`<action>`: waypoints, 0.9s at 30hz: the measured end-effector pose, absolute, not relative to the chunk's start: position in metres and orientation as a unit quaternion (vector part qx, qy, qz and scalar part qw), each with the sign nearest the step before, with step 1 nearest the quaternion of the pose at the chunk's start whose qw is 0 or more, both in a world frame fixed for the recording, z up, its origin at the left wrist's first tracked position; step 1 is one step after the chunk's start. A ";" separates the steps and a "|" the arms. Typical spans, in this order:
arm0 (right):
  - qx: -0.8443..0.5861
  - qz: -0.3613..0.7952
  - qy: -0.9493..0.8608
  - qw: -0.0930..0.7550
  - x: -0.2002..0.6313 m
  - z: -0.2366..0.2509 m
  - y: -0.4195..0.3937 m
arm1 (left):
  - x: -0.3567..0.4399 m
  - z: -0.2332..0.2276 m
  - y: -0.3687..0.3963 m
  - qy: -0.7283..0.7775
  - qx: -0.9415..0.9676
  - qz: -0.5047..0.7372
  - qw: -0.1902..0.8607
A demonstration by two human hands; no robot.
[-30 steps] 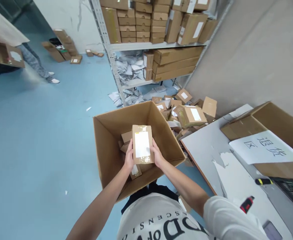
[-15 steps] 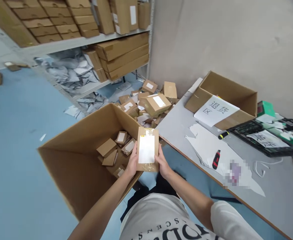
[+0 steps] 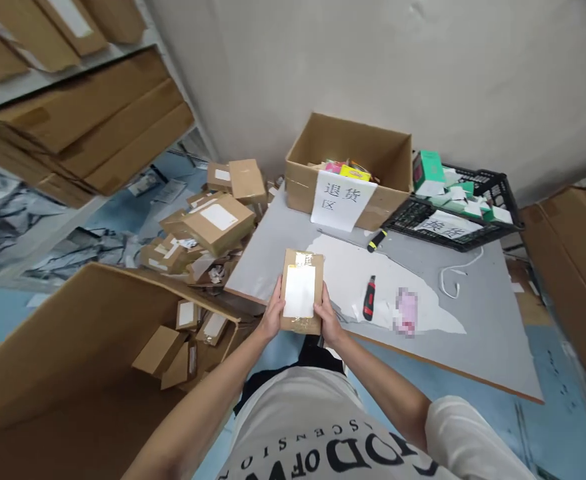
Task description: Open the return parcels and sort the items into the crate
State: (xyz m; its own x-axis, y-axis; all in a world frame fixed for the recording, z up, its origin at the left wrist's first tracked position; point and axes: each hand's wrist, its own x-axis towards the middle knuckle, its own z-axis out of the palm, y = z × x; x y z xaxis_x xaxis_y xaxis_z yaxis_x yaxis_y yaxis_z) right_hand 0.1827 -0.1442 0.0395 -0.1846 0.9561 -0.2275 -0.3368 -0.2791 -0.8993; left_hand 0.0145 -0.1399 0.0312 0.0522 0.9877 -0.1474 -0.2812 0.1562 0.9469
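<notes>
Both hands grip one small parcel [image 3: 301, 291] above the near edge of the table [image 3: 473, 333]: left hand [image 3: 273, 315] on its left side, right hand [image 3: 329, 320] on its right, fingers mostly hidden behind it. Its white label is unreadable. The large carton [image 3: 73, 347] at lower left is cut off by the frame. A patch on the table is blurred out beside the red knife [image 3: 369, 298].

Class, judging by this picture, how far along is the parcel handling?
Done: one parcel is out of the big carton. In hand: left hand and right hand hold it, label up, over the table edge. Left: several small boxes lie in the carton.
</notes>
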 end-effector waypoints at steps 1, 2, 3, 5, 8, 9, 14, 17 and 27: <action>-0.437 0.670 -0.357 0.482 0.198 0.035 -0.138 | 0.029 0.027 -0.126 0.445 0.397 0.506 0.622; -0.448 0.665 -0.347 0.487 0.212 0.029 -0.132 | 0.043 0.022 -0.114 0.438 0.402 0.494 0.634; -0.455 0.662 -0.336 0.492 0.224 0.024 -0.127 | 0.056 0.017 -0.103 0.432 0.403 0.483 0.647; -0.469 0.652 -0.310 0.509 0.243 0.013 -0.118 | 0.078 0.006 -0.083 0.426 0.404 0.462 0.664; -0.491 0.632 -0.277 0.532 0.260 -0.004 -0.108 | 0.101 -0.007 -0.061 0.433 0.419 0.434 0.670; -0.497 0.628 -0.268 0.535 0.264 -0.009 -0.104 | 0.107 -0.010 -0.054 0.433 0.424 0.425 0.672; -0.516 0.614 -0.236 0.549 0.274 -0.029 -0.090 | 0.122 -0.025 -0.027 0.401 0.437 0.396 0.701; -0.528 0.610 -0.232 0.543 0.277 -0.033 -0.085 | 0.123 -0.033 -0.017 0.394 0.449 0.379 0.707; -0.557 0.587 -0.212 0.548 0.276 -0.029 -0.085 | 0.105 -0.049 0.020 0.457 0.379 0.350 0.725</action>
